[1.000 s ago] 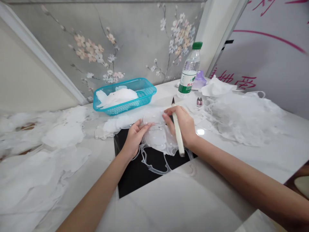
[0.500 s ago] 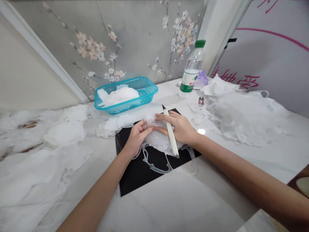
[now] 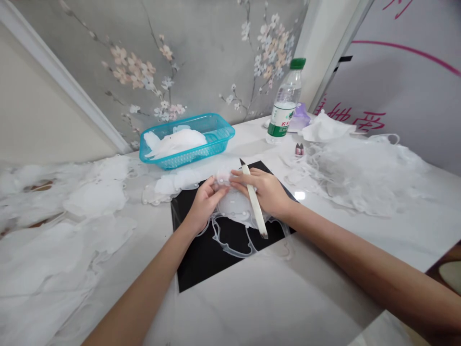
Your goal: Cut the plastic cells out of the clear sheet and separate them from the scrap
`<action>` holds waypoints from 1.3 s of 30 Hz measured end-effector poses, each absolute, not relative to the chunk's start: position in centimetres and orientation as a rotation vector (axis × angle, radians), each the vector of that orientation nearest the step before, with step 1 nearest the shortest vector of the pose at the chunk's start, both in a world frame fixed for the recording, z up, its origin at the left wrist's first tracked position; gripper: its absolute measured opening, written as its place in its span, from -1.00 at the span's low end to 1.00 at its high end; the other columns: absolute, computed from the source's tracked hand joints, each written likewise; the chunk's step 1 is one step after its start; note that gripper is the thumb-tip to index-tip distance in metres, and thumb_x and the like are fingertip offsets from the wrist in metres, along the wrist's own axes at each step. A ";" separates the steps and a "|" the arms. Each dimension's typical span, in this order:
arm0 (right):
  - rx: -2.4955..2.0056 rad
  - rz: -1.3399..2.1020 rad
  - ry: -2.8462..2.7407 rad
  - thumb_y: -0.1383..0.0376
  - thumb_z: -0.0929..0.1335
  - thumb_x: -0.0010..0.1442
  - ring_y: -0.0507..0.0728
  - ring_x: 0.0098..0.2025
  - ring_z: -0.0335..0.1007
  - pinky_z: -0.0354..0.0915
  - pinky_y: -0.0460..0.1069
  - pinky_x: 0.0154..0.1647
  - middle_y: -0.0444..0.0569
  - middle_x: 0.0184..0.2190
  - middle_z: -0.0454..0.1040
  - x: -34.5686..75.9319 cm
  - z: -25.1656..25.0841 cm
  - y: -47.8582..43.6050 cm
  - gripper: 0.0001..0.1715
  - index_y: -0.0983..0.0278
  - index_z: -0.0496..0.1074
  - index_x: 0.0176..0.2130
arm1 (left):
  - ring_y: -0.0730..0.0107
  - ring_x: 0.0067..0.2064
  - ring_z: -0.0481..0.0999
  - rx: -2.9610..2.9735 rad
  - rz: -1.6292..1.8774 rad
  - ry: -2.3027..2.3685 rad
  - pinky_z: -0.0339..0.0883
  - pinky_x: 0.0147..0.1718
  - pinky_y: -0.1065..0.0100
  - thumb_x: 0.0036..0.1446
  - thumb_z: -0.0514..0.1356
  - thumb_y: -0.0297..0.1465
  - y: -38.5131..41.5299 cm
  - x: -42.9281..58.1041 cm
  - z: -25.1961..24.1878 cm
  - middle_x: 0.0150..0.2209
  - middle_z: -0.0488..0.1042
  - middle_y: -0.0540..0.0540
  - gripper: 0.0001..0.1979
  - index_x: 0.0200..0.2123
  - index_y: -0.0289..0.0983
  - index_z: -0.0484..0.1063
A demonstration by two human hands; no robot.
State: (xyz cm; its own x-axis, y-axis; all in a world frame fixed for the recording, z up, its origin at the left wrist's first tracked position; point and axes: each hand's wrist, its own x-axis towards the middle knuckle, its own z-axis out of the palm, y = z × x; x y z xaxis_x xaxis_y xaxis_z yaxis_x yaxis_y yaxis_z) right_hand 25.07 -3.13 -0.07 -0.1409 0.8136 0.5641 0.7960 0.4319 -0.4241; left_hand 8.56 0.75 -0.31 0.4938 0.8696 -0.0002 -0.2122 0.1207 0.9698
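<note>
My left hand (image 3: 203,203) and my right hand (image 3: 264,191) meet over a black mat (image 3: 205,254) on the white table. Both pinch the top edge of a sheer white fabric piece (image 3: 236,207) dotted with small beads. A white pen-like tool (image 3: 253,201) with a dark tip lies across my right hand, tucked between thumb and fingers, tip pointing away from me. A thin white trimmed outline of fabric (image 3: 230,240) trails from the piece onto the mat.
A turquoise basket (image 3: 216,137) with white pieces stands behind the mat. A water bottle (image 3: 285,105) and a heap of sheer offcuts (image 3: 360,173) lie to the right. More white fabric (image 3: 82,211) covers the left side. A small dark object (image 3: 298,150) sits near the bottle.
My right hand slid left and nearer to my left hand, and the fabric piece got gathered between them. The tool tilted with the hand.
</note>
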 end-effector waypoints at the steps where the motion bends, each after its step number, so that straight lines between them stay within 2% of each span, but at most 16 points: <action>1: -1.399 0.028 -1.905 0.20 0.25 0.28 0.16 -0.23 0.46 0.35 0.01 -0.24 0.07 -0.17 0.55 25.2 -0.1 -3.1 -0.68 0.27 0.53 -0.17 | 0.37 -0.24 0.53 1.219 0.874 0.691 0.37 -0.21 0.40 -0.07 0.33 -0.37 0.7 8.6 -0.3 -0.27 0.57 -0.04 -0.67 -0.19 -0.27 0.42; 5: -1.541 0.080 -1.704 0.13 0.20 0.30 0.13 -0.39 0.45 0.28 -0.02 -0.35 0.00 -0.44 0.52 25.8 0.3 -2.8 -0.60 0.28 0.51 -0.29 | 0.34 -0.21 0.54 1.269 0.841 0.696 0.36 -0.18 0.37 -0.03 0.31 -0.36 0.5 8.7 -0.5 -0.21 0.56 -0.09 -0.63 -0.11 -0.29 0.41; 7: -1.477 0.156 -1.577 0.06 0.13 0.32 0.09 -0.42 0.44 0.28 -0.03 -0.35 -0.06 -0.45 0.52 26.0 0.7 -3.0 -0.52 0.24 0.49 -0.21 | 0.33 -0.23 0.54 1.233 0.889 0.726 0.37 -0.18 0.36 -0.06 0.33 -0.36 0.5 8.7 -0.6 -0.24 0.57 -0.08 -0.62 -0.14 -0.29 0.39; 10: -1.302 0.204 -1.488 0.01 0.04 0.35 0.03 -0.46 0.39 0.29 -0.04 -0.33 -0.11 -0.42 0.50 26.0 1.1 -3.5 -0.44 0.13 0.41 0.02 | 0.35 -0.29 0.55 1.170 0.963 0.782 0.39 -0.25 0.36 -0.12 0.37 -0.37 0.6 8.8 -0.8 -0.34 0.57 -0.05 -0.64 -0.25 -0.28 0.33; 13: -1.199 0.187 -1.512 0.02 0.02 0.35 0.03 -0.46 0.34 0.29 -0.04 -0.32 -0.11 -0.50 0.41 25.8 1.3 -3.9 -0.42 0.11 0.43 0.04 | 0.37 -0.34 0.56 1.149 1.020 0.811 0.42 -0.29 0.35 -0.17 0.39 -0.39 0.7 8.8 -0.9 -0.37 0.57 -0.02 -0.62 -0.34 -0.26 0.24; 17: -1.254 0.310 -1.430 0.01 0.13 0.31 -0.01 -0.55 0.31 0.30 -0.07 -0.43 -0.12 -0.50 0.46 25.4 1.7 -3.9 -0.49 0.21 0.47 -0.06 | 0.35 -0.35 0.57 1.181 1.088 0.888 0.43 -0.33 0.35 -0.25 0.43 -0.40 0.9 8.8 -1.1 -0.38 0.56 -0.01 -0.50 -0.35 -0.22 0.16; 22: -1.295 0.452 -1.293 0.06 0.32 0.18 -0.02 -0.56 0.38 0.30 -0.12 -0.51 -0.11 -0.48 0.53 24.9 2.1 -3.5 -0.67 0.26 0.43 -0.25 | 0.32 -0.35 0.58 1.166 1.061 0.888 0.44 -0.36 0.34 -0.24 0.42 -0.40 1.0 8.7 -1.0 -0.34 0.57 -0.01 -0.38 -0.18 -0.17 0.10; 24: -1.280 0.495 -1.306 0.07 0.33 0.16 -0.02 -0.56 0.37 0.30 -0.12 -0.52 -0.12 -0.51 0.53 24.8 2.0 -3.4 -0.69 0.26 0.42 -0.26 | 0.34 -0.37 0.57 1.172 1.030 0.857 0.43 -0.37 0.36 -0.23 0.41 -0.41 0.9 8.7 -0.8 -0.35 0.57 0.00 -0.35 -0.12 -0.16 0.10; 27: -1.295 0.496 -1.334 0.07 0.25 0.24 -0.01 -0.56 0.37 0.32 -0.10 -0.47 -0.12 -0.48 0.54 24.7 1.8 -3.6 -0.66 0.23 0.42 -0.17 | 0.37 -0.37 0.56 1.191 0.977 0.802 0.41 -0.36 0.38 -0.19 0.39 -0.41 0.8 8.6 -0.5 -0.35 0.57 0.00 -0.34 -0.05 -0.16 0.11; 30: -1.371 0.406 -1.375 0.08 0.18 0.30 0.04 -0.42 0.44 0.34 -0.05 -0.34 -0.08 -0.40 0.55 24.5 1.2 -3.7 -0.63 0.23 0.44 -0.18 | 0.39 -0.35 0.53 1.226 0.927 0.760 0.38 -0.33 0.39 -0.14 0.37 -0.37 0.6 8.6 -0.4 -0.34 0.55 0.01 -0.46 -0.09 -0.18 0.22; 34: -1.435 0.245 -1.603 0.15 0.27 0.25 0.13 -0.25 0.45 0.32 0.01 -0.20 -0.03 -0.28 0.55 24.0 0.4 -3.7 -0.73 0.23 0.48 -0.27 | 0.46 -0.34 0.47 1.236 0.915 0.760 0.31 -0.31 0.47 -0.08 0.34 -0.31 0.7 8.5 -0.4 -0.35 0.52 -0.01 -0.76 -0.34 -0.29 0.44; 36: -1.450 0.201 -1.667 0.14 0.31 0.21 0.14 -0.22 0.44 0.32 0.02 -0.19 -0.02 -0.25 0.55 23.6 0.3 -3.9 -0.75 0.22 0.50 -0.26 | 0.48 -0.38 0.44 1.172 0.913 0.767 0.29 -0.37 0.48 -0.07 0.33 -0.26 0.9 8.4 -0.3 -0.41 0.51 0.00 -0.77 -0.40 -0.30 0.49; 39: -1.512 0.140 -1.678 0.08 0.36 0.14 0.14 -0.28 0.45 0.32 0.00 -0.26 -0.01 -0.31 0.54 23.2 0.5 -4.2 -0.73 0.21 0.52 -0.26 | 0.49 -0.42 0.42 1.105 0.932 0.769 0.28 -0.39 0.48 -0.14 0.36 -0.25 1.0 8.5 -0.3 -0.46 0.51 0.02 -0.78 -0.46 -0.28 0.53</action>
State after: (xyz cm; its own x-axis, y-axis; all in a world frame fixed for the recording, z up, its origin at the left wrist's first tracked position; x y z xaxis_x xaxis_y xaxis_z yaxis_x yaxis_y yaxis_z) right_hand 23.25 -4.23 0.47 0.0926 0.8592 0.5032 0.7639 0.2629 -0.5894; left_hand 8.48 1.01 -0.28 0.4193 0.9059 -0.0592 -0.2300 0.1690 0.9584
